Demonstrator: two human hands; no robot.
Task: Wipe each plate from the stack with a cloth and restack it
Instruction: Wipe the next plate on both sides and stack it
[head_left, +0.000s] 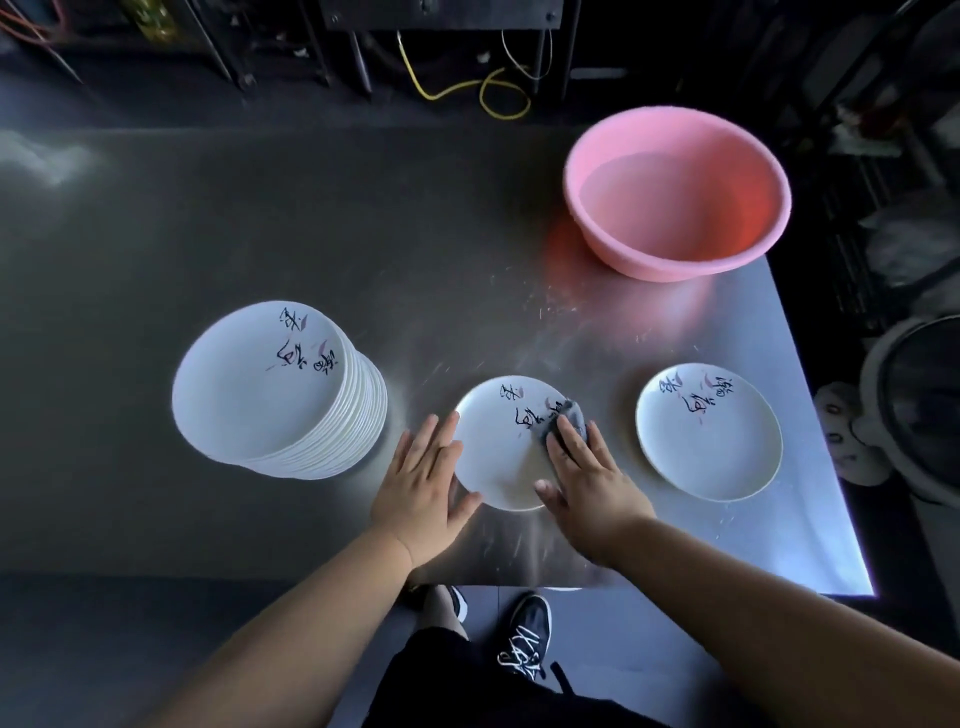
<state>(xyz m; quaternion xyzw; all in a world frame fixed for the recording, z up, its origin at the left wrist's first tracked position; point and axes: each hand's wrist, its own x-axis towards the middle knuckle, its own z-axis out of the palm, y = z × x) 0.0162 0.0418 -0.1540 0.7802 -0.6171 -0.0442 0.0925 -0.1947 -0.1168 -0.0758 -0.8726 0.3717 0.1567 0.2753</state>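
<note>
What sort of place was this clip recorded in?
Probably a restaurant or canteen back kitchen: a steel worktable carries a tall stack of plates that all look alike and a pink wash basin, with dark racks and loose cables behind.

On the steel bench (311, 234), the left hand (423, 488) steadies the middle plate (498, 457) while the right hand (589, 480) presses a grey cloth (566, 418) onto it; plate stack (270, 384) left, single plate (709, 434) right, pink basin (675, 192) behind
</note>
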